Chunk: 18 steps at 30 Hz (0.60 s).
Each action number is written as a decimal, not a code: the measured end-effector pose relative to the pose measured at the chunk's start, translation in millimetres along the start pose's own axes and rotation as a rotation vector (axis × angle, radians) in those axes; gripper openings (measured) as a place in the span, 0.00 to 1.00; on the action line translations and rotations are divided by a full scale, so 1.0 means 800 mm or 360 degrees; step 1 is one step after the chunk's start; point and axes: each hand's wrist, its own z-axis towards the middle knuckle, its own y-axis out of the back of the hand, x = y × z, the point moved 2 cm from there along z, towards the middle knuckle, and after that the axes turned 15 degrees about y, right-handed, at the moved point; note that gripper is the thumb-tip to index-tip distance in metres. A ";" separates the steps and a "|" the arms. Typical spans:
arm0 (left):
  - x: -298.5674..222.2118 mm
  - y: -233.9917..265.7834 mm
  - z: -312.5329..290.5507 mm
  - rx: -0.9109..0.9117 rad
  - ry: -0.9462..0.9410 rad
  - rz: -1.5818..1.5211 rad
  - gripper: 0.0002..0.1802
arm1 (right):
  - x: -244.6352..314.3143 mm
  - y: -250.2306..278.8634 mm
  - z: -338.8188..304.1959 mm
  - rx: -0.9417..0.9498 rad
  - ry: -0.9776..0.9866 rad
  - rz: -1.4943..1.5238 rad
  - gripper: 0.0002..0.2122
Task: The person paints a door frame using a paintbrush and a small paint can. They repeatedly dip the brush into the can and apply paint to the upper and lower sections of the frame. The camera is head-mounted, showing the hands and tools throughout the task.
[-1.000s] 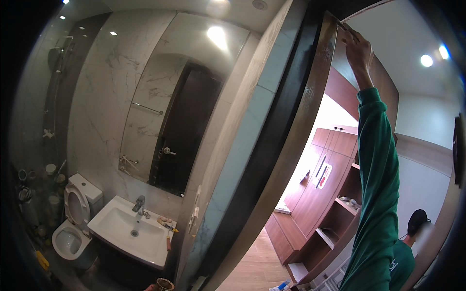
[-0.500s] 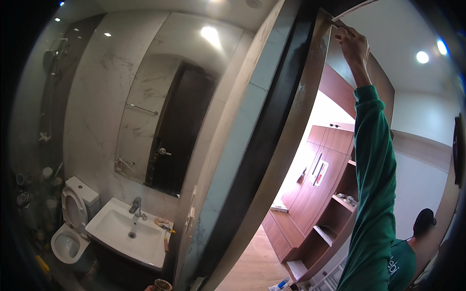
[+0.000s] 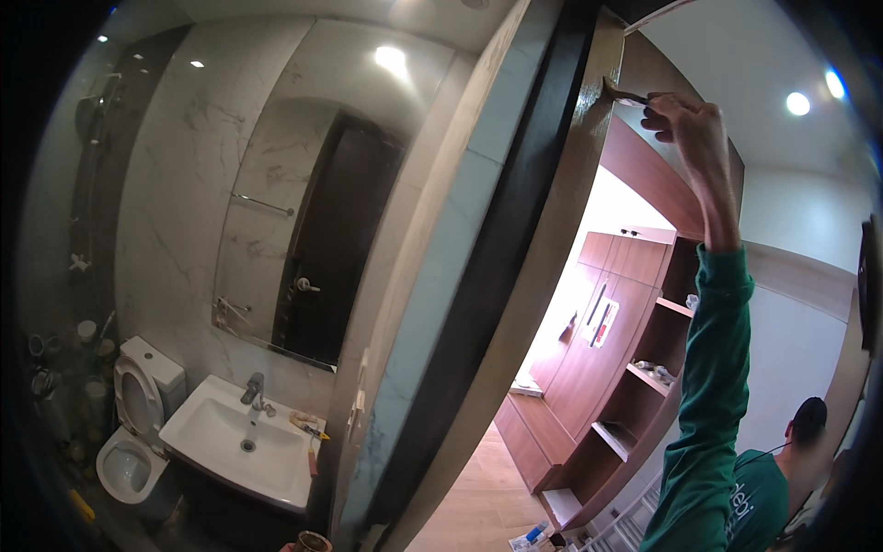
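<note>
— Fingers (image 3: 664, 118) of the co-worker's hand (image 3: 692, 131) are curled almost closed, pinching the thin handle of a small brush (image 3: 627, 96) near the upper right of the frame. See it?

— Yes. The brush tip is touching the wooden door frame (image 3: 552, 276), right up by its top corner. The arm in the green sleeve (image 3: 713, 368) is stretched nearly straight from the lower right.

— That reach is the hard part, I'd say. At full stretch the wrist has little play, so short strokes along the grain, with the bristles laid flat, would probably go on more evenly than a long sweep.

— And a lightly loaded brush. That high up, I'd guess any extra would run down the dark strip (image 3: 478, 313) beside the wood.

— Agreed. What about the one wearing the camera?

— Only a sliver of a hand (image 3: 287, 548) shows at the bottom edge, just beside a small round tin (image 3: 313, 543). I can't tell which hand it is or how it grips. The other one is out of view.

— Left of the frame is the bathroom: the mirror (image 3: 285, 248), the white sink (image 3: 198, 460) and the toilet (image 3: 129, 460) at lower left. The brown shelving (image 3: 635, 386) stands through the doorway.
</note>
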 end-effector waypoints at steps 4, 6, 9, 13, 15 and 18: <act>0.000 0.001 -0.001 -0.0032 0.0039 0.0084 0.33 | -0.002 0.029 0.035 -0.0105 0.0066 0.0033 0.15; -0.002 0.000 0.000 -0.0003 0.0056 0.0118 0.33 | -0.012 0.019 0.067 -0.0195 0.0117 0.0051 0.15; -0.002 -0.004 0.000 -0.0024 -0.0001 0.0231 0.34 | -0.033 -0.006 0.097 -0.0351 0.0059 -0.0009 0.15; 0.002 -0.005 -0.002 -0.0041 -0.0069 0.0342 0.34 | -0.041 -0.019 0.091 -0.0118 0.0021 -0.0179 0.15; 0.002 -0.004 -0.004 -0.0016 -0.0023 0.0387 0.34 | -0.037 -0.019 0.059 -0.0086 0.0000 -0.0145 0.15; 0.002 -0.004 -0.004 -0.0002 -0.0013 0.0417 0.35 | -0.021 -0.018 0.009 -0.0120 -0.0028 -0.0007 0.16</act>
